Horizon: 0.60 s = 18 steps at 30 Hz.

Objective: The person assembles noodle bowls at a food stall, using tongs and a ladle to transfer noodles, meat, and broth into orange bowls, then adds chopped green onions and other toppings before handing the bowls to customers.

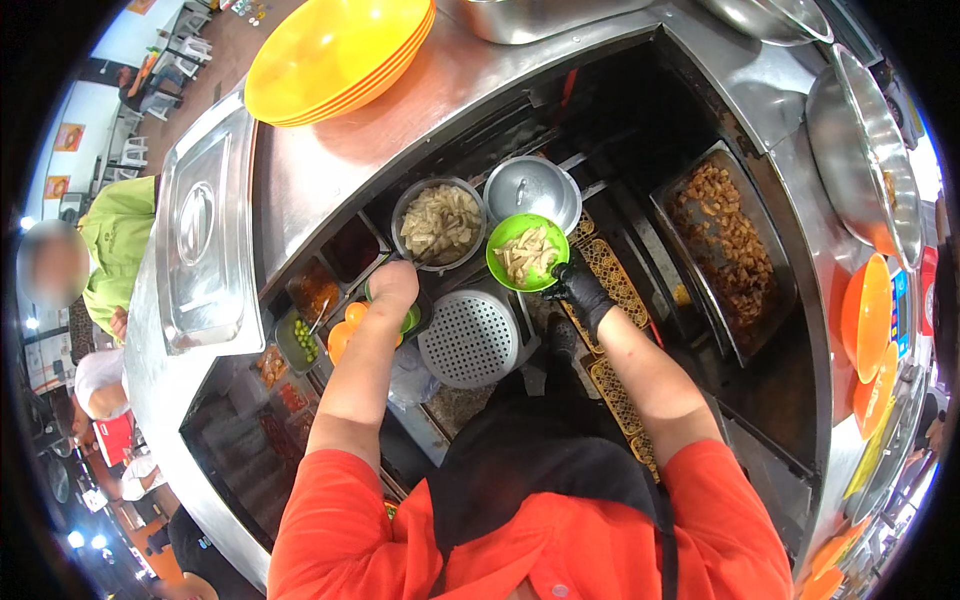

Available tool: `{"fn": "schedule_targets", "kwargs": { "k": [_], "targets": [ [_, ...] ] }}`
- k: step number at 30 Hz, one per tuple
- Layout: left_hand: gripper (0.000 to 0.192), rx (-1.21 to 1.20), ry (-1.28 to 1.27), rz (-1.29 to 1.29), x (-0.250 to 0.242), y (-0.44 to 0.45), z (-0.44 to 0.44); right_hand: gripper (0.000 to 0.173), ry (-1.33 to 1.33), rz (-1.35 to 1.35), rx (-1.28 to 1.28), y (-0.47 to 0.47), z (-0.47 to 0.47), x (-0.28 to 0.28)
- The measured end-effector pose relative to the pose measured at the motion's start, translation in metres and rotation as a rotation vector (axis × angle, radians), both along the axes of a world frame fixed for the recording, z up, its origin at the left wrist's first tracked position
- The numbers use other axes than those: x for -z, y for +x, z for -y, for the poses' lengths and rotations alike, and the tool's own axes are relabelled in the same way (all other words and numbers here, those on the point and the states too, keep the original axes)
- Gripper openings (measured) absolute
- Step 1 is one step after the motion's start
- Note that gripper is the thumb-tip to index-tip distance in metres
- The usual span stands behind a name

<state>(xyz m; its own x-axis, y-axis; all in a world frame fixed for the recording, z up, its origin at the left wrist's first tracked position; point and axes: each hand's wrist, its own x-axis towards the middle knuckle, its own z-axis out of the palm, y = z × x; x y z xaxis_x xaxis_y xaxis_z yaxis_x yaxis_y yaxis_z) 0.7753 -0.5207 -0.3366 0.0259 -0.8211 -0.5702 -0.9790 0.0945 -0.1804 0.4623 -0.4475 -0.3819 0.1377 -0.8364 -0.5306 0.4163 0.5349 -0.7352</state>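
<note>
My right hand (589, 294), in a black glove, grips the rim of a bright green bowl (491, 262). Pale cooked strips (526, 253) lie in that bowl. My bare left hand (393, 283) is beside a round metal pot (397, 214) of similar pale pieces (441, 225). Its fingers are bent and face away from me, so whether they hold anything is hidden. Green and orange bowls (342, 339) sit partly under the left hand and forearm. A lidded metal pot (532, 187) stands just beyond the green bowl.
A perforated round metal stool seat (469, 337) is below my hands. To the right stands a deep tray (780, 277) of browned chunks. Small pans with green olives (304, 341) and sauces are at left. Stacked yellow bowls (337, 60) rest on the steel counter (360, 157); a person (116, 240) stands beyond.
</note>
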Motion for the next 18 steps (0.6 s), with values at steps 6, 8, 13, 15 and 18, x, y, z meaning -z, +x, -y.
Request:
{"fn": "schedule_targets", "kwargs": {
  "k": [6, 8, 13, 15, 18],
  "targets": [
    [0.028, -0.043, -0.131, -0.114, -0.019, 0.024, -0.010, 0.056, -0.032, -0.031, 0.037, 0.013, 0.009, 0.046],
    [0.027, -0.048, -0.115, -0.114, -0.045, 0.033, -0.016, 0.055, -0.062, -0.062, 0.013, 0.020, 0.015, 0.056],
    [0.028, 0.020, -0.234, -0.233, -0.107, 0.037, -0.038, 0.052, -0.061, -0.194, -0.023, 0.047, 0.029, 0.061],
    [0.030, 0.039, -0.225, -0.259, -0.118, 0.028, -0.044, 0.053, -0.055, -0.201, -0.021, 0.062, 0.034, 0.062],
    [0.031, 0.082, -0.201, -0.200, -0.121, 0.017, -0.041, 0.055, -0.045, -0.142, 0.027, 0.080, 0.036, 0.067]
  ]
}}
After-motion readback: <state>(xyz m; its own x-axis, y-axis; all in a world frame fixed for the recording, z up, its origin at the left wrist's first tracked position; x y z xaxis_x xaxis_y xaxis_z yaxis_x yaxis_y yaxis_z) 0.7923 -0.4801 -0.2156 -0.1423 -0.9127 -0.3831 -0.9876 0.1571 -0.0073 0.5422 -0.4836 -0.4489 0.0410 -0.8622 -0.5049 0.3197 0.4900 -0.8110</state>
